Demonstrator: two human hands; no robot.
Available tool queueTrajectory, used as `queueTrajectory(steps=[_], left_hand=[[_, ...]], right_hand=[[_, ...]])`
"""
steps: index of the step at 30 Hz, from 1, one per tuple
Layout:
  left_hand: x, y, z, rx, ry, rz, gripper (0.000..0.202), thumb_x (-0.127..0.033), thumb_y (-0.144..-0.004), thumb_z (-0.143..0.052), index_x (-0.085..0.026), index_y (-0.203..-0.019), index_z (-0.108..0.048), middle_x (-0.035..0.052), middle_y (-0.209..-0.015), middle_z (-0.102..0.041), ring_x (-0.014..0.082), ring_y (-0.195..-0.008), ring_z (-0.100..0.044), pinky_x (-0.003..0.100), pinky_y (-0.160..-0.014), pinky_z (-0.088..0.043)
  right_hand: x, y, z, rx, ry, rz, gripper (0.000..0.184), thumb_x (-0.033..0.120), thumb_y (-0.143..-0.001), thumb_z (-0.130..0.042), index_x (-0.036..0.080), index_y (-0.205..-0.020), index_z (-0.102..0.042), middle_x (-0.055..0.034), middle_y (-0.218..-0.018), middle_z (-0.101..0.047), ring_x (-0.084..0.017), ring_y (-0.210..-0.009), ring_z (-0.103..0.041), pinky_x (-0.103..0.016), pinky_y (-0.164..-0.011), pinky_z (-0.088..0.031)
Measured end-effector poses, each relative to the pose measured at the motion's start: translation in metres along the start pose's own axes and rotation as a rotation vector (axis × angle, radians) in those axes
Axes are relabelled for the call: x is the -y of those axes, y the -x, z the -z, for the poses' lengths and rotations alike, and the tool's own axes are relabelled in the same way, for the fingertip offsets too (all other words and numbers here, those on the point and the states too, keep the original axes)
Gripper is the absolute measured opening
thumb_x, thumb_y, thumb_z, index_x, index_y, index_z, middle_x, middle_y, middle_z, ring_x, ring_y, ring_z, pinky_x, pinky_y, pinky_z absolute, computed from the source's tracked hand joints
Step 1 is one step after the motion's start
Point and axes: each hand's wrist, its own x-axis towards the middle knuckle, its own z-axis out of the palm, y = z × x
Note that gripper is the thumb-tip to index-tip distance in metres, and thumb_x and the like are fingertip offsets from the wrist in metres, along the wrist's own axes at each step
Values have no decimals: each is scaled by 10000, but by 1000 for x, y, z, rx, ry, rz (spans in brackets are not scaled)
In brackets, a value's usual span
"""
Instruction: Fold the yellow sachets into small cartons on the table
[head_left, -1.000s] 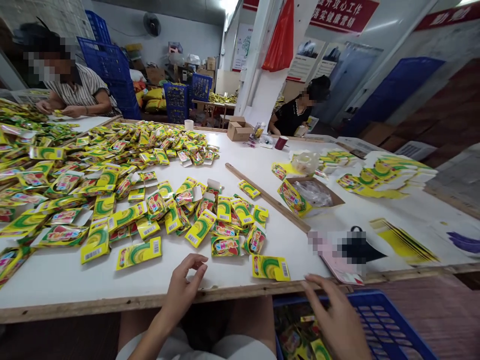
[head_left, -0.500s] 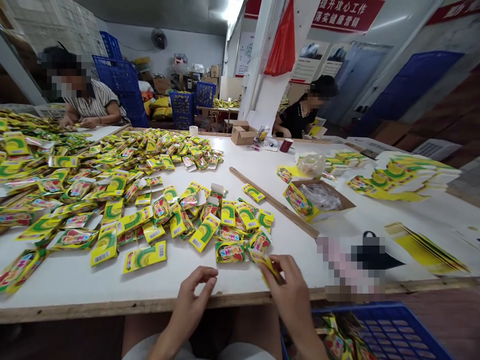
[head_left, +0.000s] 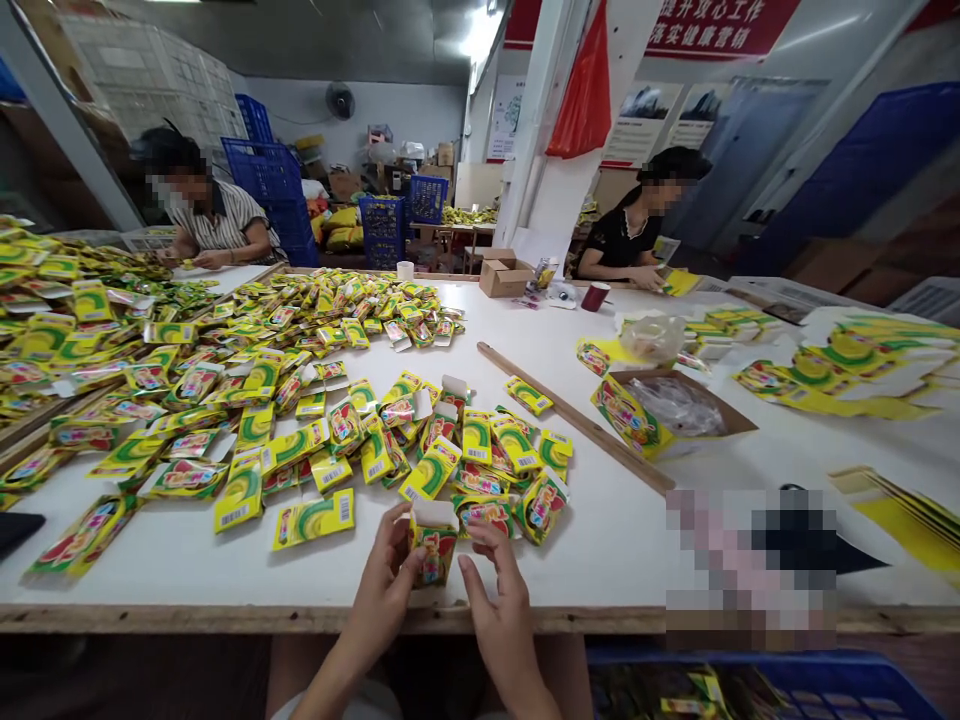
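Note:
Both my hands meet at the near edge of the white table (head_left: pixel 172 560). Between them stands a small yellow-green packet (head_left: pixel 432 543) with its white top flap up. My left hand (head_left: pixel 388 590) pinches its left side. My right hand (head_left: pixel 501 612) grips its right side with curled fingers. Just beyond lies a loose scatter of similar yellow packets (head_left: pixel 420 440), and one lies flat at the left of my hands (head_left: pixel 315 518).
A big heap of packets (head_left: pixel 150 350) covers the table's left. A wooden strip (head_left: pixel 574 417), an open box with a plastic bag (head_left: pixel 675 405) and flat yellow card stacks (head_left: pixel 840 370) lie right. A blue crate (head_left: pixel 765 685) sits below. Two people work across the table.
My right hand came up from the blue crate, took a packet off the table edge and carried it left; now both hands hold it upright.

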Motion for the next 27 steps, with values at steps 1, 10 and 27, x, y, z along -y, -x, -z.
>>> queueTrajectory(steps=[1, 10, 27], left_hand=[[1, 0, 1, -7, 32, 3, 452, -340, -903, -571, -277, -1283, -335, 96, -1197, -646, 229, -1076, -622, 329, -883, -488], [-1, 1, 11, 83, -42, 40, 401, -421, -899, -543, -280, -1229, -362, 89, -1185, -657, 223, -1039, -644, 347, -885, -509], [8, -9, 24, -88, -134, -62, 239, -307, -835, -649, -213, -1055, -644, 90, -1104, -683, 259, -1078, -635, 392, -942, -505]], right_hand=[[-1, -1, -2, 25, -19, -12, 216, 251, -921, -541, 225, -1131, -590, -76, -1115, -647, -203, -1006, -627, -301, -856, -521], [3, -11, -6, 77, -71, -34, 199, 244, -898, -569, 207, -1085, -628, -71, -993, -697, -197, -865, -675, -284, -768, -554], [7, -31, -18, 143, -103, -4, 152, 234, -894, -561, 201, -1025, -631, -54, -916, -698, -190, -859, -667, -274, -766, -530]])
